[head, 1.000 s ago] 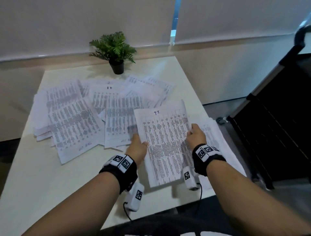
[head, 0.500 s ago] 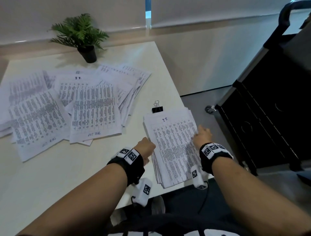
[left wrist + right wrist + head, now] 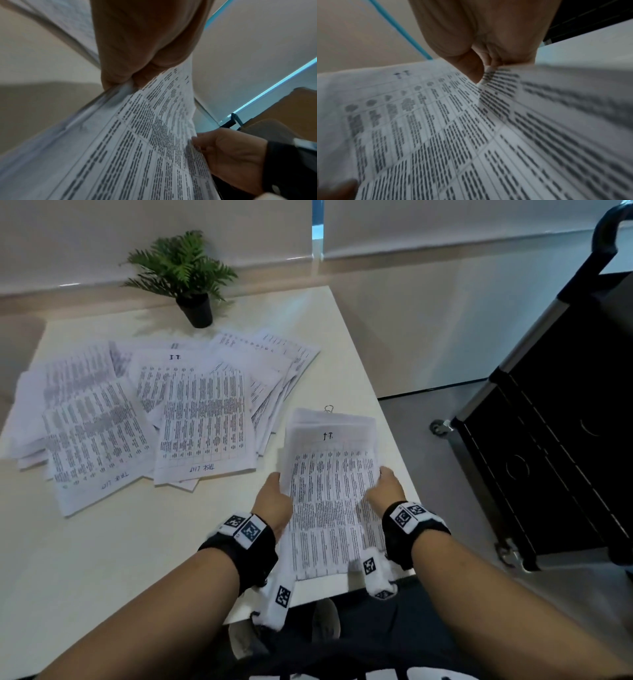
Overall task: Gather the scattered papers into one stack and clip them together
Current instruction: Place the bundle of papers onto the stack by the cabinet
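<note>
A stack of printed sheets (image 3: pixel 330 491) is held over the table's near right corner. My left hand (image 3: pixel 274 498) grips its left edge, fingers curled round the sheets (image 3: pixel 130 86). At the right edge, my right hand (image 3: pixel 385 487) pinches the stack (image 3: pixel 436 121) between thumb and fingers. Just behind the stack's far edge, the wire handle of a binder clip (image 3: pixel 329 408) peeks out; its body is hidden. Several loose printed papers (image 3: pixel 154 412) lie scattered and overlapping on the left and middle of the table.
A small potted fern (image 3: pixel 185 275) stands at the table's far edge. The white table (image 3: pixel 102 559) has bare surface near me on the left. A black wheeled cart (image 3: pixel 555 440) stands close to the right of the table.
Both hands went from lying on the stack's sides to gripping its edges. The stack has lifted and now hides most of the binder clip. The head view shifted slightly.
</note>
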Motion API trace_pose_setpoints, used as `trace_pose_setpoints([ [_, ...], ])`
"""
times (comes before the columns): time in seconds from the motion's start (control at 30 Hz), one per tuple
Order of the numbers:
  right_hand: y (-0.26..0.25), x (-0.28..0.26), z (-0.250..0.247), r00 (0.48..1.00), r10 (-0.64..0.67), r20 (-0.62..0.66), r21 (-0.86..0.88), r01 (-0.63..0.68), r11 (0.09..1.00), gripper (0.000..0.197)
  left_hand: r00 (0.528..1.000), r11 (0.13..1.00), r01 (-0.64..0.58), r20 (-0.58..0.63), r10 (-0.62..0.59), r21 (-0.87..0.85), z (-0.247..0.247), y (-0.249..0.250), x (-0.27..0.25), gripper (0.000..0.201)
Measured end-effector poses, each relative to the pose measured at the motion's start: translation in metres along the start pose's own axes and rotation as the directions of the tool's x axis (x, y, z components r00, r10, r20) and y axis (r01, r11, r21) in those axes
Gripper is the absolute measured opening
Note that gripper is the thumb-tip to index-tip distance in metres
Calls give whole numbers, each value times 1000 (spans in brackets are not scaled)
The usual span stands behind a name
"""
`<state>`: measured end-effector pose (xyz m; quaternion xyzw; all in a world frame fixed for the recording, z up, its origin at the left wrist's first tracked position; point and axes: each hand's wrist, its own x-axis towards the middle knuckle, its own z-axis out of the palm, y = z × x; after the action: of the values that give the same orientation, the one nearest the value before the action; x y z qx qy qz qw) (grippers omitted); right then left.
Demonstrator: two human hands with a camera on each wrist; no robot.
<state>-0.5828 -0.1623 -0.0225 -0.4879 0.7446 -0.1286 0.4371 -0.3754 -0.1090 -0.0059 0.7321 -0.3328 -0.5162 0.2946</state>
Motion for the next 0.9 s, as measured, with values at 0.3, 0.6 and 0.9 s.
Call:
trace_pose_setpoints([
  [0.3, -105, -44, -46, 864, -455, -216, 677, 468, 568, 38, 896, 826, -441, -219, 386, -350, -51, 71, -33, 64],
  [0.6, -100, -43, -36, 888, -421, -187, 733, 411, 541, 70, 881, 746, -469, -310, 357, -473, -45, 63, -25, 52],
  [0.9, -66, -12, -19, 933, -346, -97, 275, 359, 892, 24, 910, 921, -367, -257, 326, -128, -41, 41, 2, 31],
])
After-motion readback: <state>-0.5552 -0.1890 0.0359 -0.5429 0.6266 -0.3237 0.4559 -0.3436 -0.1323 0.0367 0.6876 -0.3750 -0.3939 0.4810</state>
